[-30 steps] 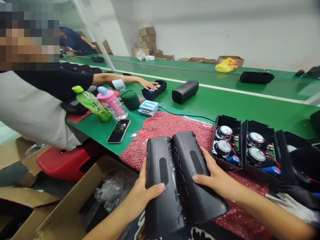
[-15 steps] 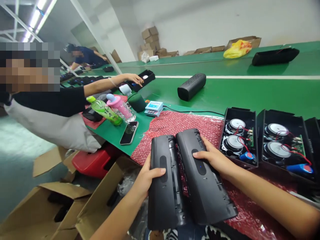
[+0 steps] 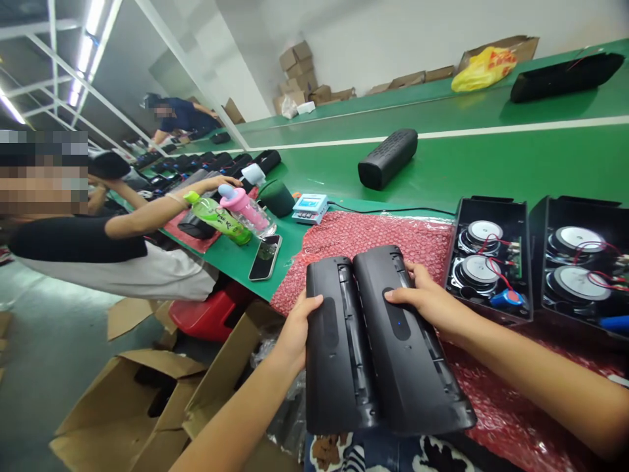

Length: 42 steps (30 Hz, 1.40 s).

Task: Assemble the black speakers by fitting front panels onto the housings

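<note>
Two black plastic speaker housings lie side by side, long edges nearly touching, low in the view. My left hand [image 3: 296, 334] grips the left housing [image 3: 327, 373] by its outer edge, thumb on the top face beside an oval button panel. My right hand [image 3: 432, 301] is wrapped round the outer side of the right housing [image 3: 398, 367]. Its thumb rests at the upper end of that housing's button panel [image 3: 399, 318], where a small blue light glows. Fingers under both housings are hidden. Red bubble wrap [image 3: 378, 233] lies beneath and beyond them.
Open housings with speaker cones [image 3: 484, 314] stand at right. A light-blue meter [image 3: 310, 208], phone [image 3: 266, 257], pink bottle [image 3: 246, 210] and green bottle [image 3: 219, 219] sit ahead-left. Another black speaker [image 3: 388, 159] lies farther back. Cardboard boxes [image 3: 118, 406] and a co-worker [image 3: 73, 242] are left.
My left thumb has slid off the button panel toward the left housing's outer edge. The co-worker's arm has drawn back from the open housing. The whole view has swung slightly left.
</note>
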Motion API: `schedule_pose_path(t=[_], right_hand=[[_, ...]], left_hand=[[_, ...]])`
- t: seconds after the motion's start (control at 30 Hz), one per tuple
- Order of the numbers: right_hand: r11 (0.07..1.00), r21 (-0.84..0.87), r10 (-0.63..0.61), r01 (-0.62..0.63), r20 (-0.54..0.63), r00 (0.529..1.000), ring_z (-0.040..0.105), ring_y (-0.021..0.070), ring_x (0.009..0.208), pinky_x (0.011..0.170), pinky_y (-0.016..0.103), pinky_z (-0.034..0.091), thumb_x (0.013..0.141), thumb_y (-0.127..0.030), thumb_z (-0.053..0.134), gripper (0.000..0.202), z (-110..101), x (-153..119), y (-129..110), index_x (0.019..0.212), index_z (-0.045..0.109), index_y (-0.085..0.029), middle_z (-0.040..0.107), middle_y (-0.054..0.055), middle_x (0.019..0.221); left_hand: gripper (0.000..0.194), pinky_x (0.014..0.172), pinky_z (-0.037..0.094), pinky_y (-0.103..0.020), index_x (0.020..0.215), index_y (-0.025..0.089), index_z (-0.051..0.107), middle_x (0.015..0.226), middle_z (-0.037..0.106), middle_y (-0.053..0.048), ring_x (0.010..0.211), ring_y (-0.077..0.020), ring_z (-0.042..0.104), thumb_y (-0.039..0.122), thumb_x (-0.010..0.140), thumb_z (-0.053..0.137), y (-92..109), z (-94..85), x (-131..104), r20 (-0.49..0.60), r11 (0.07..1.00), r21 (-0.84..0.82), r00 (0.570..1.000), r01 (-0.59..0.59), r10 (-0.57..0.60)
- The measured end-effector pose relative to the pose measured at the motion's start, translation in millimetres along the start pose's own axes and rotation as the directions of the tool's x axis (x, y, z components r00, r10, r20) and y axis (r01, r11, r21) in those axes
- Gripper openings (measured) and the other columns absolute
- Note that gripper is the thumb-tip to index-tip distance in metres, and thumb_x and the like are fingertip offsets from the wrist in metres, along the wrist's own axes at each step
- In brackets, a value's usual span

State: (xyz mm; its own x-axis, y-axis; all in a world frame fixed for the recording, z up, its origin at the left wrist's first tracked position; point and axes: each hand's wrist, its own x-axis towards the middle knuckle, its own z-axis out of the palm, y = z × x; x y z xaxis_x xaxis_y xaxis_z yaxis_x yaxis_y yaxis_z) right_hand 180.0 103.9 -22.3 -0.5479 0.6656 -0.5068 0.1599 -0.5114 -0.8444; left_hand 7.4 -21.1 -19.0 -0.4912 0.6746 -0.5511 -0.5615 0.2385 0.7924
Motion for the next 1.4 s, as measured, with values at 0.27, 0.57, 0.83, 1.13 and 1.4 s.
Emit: schedule_pose_path(t=[0.27,0.57,0.83,1.13,1.4], right_hand=[[0.999,0.048,0.012,-0.008,-0.076,0.997,0.063,0.0177,0.062,0.047,0.029,0.051,0.059,-0.022,0.068,0.076,2.6,1.8,-0.1,0.125,0.032,-0.027,0.057,0.004,0.105],[0.998,0.067,0.008,-0.003,-0.084,0.996,0.062,0.0174,0.06,0.044,0.03,0.052,0.057,-0.022,0.068,0.071,3.0,0.4,0.0,0.12,0.036,-0.029,0.055,0.003,0.103],[0.998,0.066,0.008,-0.002,-0.085,0.996,0.062,0.0172,0.06,0.044,0.029,0.052,0.057,-0.022,0.068,0.068,3.0,-0.5,-1.5,0.117,0.037,-0.028,0.057,0.002,0.098],[0.997,0.07,-0.011,0.016,-0.07,0.997,0.061,0.0164,0.056,0.042,0.029,0.05,0.058,-0.021,0.066,0.065,2.8,0.9,-0.6,0.115,0.037,-0.027,0.056,0.001,0.094],[0.998,0.035,-0.052,0.054,-0.058,0.997,0.063,0.0181,0.064,0.049,0.03,0.052,0.059,-0.02,0.067,0.066,0.6,3.0,2.9,0.119,0.039,-0.025,0.059,0.001,0.093]], left_hand=[[0.069,0.057,0.056,-0.039,0.132,0.025,0.041,0.086,0.069,-0.005,0.063,-0.0213,0.066,0.021,0.067,0.065,-2.1,-2.0,0.6,0.073,0.997,0.041,0.995,-0.071,0.068],[0.08,0.057,0.057,-0.038,0.136,0.025,0.037,0.09,0.069,-0.008,0.063,-0.0213,0.066,0.02,0.064,0.07,-3.6,-2.8,1.1,0.057,0.99,0.106,0.995,-0.089,0.084],[0.08,0.054,0.056,-0.035,0.135,0.023,0.038,0.084,0.069,-0.006,0.06,-0.0203,0.065,0.022,0.062,0.071,-3.7,-1.6,2.2,0.039,0.988,0.125,0.995,-0.094,0.089],[0.069,0.061,0.057,-0.034,0.13,0.022,0.045,0.081,0.068,-0.004,0.059,-0.017,0.064,0.022,0.066,0.07,-3.3,-1.6,1.6,0.069,0.987,0.129,0.994,-0.094,0.086],[0.065,0.06,0.056,-0.036,0.127,0.021,0.048,0.081,0.068,-0.004,0.058,-0.0176,0.063,0.024,0.065,0.069,-3.0,-0.7,0.0,0.057,0.984,0.153,0.995,-0.092,0.084]])
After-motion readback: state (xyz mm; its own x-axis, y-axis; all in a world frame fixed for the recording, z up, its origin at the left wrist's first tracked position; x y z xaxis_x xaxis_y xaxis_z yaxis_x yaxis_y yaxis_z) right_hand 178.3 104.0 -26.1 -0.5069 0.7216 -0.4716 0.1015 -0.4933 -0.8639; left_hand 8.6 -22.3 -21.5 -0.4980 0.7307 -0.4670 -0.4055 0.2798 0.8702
